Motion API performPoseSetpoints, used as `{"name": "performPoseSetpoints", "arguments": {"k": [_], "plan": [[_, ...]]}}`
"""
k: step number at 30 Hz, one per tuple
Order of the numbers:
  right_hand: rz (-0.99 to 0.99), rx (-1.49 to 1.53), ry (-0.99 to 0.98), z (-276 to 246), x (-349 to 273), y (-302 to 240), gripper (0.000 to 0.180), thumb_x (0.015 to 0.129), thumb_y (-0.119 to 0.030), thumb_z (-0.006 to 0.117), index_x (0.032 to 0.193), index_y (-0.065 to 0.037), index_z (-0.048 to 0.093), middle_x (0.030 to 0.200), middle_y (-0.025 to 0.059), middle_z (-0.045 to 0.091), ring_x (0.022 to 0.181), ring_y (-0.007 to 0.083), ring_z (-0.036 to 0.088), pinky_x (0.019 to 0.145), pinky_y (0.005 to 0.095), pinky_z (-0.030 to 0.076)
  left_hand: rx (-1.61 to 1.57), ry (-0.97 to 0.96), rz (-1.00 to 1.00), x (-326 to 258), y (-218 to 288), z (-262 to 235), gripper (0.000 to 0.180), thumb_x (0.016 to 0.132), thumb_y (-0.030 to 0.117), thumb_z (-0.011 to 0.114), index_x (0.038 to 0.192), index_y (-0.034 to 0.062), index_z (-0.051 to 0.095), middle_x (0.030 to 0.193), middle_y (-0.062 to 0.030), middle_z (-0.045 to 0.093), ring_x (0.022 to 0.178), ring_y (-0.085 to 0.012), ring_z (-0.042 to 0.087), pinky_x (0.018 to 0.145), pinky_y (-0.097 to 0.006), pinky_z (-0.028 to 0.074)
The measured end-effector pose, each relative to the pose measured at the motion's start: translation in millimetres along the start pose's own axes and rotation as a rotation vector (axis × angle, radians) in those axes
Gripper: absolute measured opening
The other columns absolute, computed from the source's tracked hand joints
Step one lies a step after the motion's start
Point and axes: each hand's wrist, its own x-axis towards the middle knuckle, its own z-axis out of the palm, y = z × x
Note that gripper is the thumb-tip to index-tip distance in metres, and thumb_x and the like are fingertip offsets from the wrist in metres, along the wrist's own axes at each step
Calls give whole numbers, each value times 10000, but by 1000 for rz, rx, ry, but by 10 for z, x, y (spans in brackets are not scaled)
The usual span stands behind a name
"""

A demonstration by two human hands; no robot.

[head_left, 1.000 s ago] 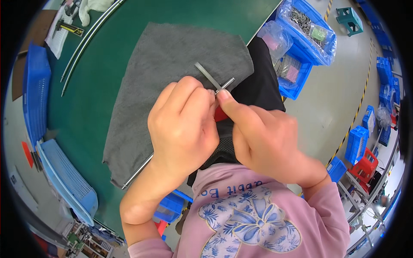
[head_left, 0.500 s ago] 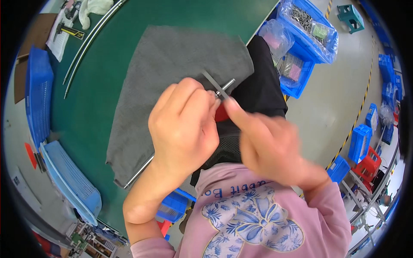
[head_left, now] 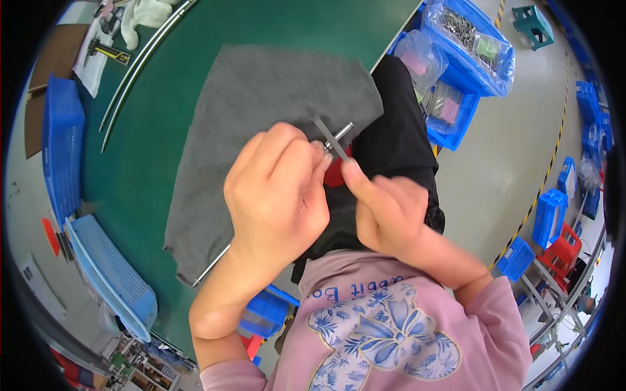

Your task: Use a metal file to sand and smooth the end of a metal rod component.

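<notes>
My left hand [head_left: 277, 182] is closed around a thin metal rod [head_left: 212, 266]. The rod's stepped tip sticks out past the fingers at the upper right, and its other end shows beyond my left forearm. Between my right thumb and curled fingers, my right hand [head_left: 391, 208] grips a narrow flat grey strip that looks like a file [head_left: 330, 137]. It lies crosswise over the rod near the tip and seems to touch it. Beneath both hands is a grey cloth [head_left: 261, 85], spread on the green tabletop [head_left: 150, 130]. Something red [head_left: 336, 174] shows partly between the hands.
Two long metal rods [head_left: 134, 75] lie at the far left, near a hammer [head_left: 107, 51] and a white glove [head_left: 142, 19]. Blue baskets [head_left: 114, 274] line the left edge. At the right, blue bins [head_left: 466, 124] hold bagged metal parts. A green stool [head_left: 533, 27] stands on the floor.
My right hand, blurred before, has shifted slightly left and shows more clearly, with the file still across the rod. The left hand keeps its hold almost in place.
</notes>
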Motion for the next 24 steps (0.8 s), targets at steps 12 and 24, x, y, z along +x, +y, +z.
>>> {"name": "performPoseSetpoints", "arguments": {"k": [12,24], "plan": [[-50,-36,-16,-151,160,-57,516,608,2,610,1112,-50,706,517,-7,392,380,131,405,367,288,341,11,29,2,-3,11,-8,193,610,-74,689,717,17,557,719,-79,507,601,-264,516,524,-363,421],[90,1,-393,-560,162,-98,491,715,112,572,1192,17,631,549,45,482,423,191,497,419,294,377,-13,38,-2,13,18,31,184,609,-82,660,724,21,559,730,-81,506,608,-265,511,522,-364,418]]}}
